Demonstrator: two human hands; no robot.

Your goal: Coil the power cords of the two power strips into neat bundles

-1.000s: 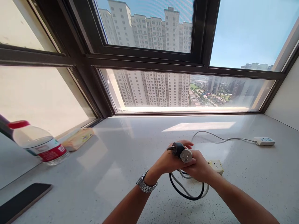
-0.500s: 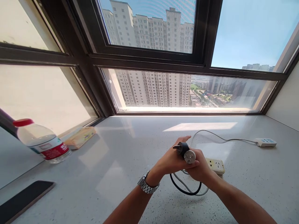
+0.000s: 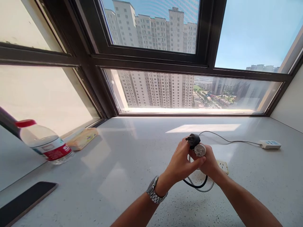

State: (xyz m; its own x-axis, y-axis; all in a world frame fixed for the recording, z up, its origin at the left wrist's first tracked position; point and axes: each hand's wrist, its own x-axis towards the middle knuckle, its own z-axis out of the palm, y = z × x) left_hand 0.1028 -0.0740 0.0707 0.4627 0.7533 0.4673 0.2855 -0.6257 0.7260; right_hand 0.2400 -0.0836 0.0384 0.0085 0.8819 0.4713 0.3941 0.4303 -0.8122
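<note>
Close together in front of me, my left hand (image 3: pixel 181 162) and my right hand (image 3: pixel 211 162) are closed around two power plugs. The black plug (image 3: pixel 194 140) sits above and slightly left of the white plug (image 3: pixel 200 150), and both show their prongs. My left fingers are at the black plug, and that thumb stretches under the white one. Behind the white plug, my right fingers are mostly hidden. A black cord (image 3: pixel 198 186) and a grey-white cord (image 3: pixel 208 189) loop below my hands. Partly behind my right wrist lies a yellowed power strip (image 3: pixel 222 166).
A small white power strip (image 3: pixel 270 144) with a thin cable (image 3: pixel 224 139) lies at the right on the speckled white counter (image 3: pixel 132 189). On the left are a red-capped bottle (image 3: pixel 50 145), a tissue pack (image 3: pixel 82 139) and a phone (image 3: pixel 26 201). Windows (image 3: pixel 153 91) rise behind.
Both hands and the plugs have shifted a little up and to the right. The power strip behind my right hand is now more covered.
</note>
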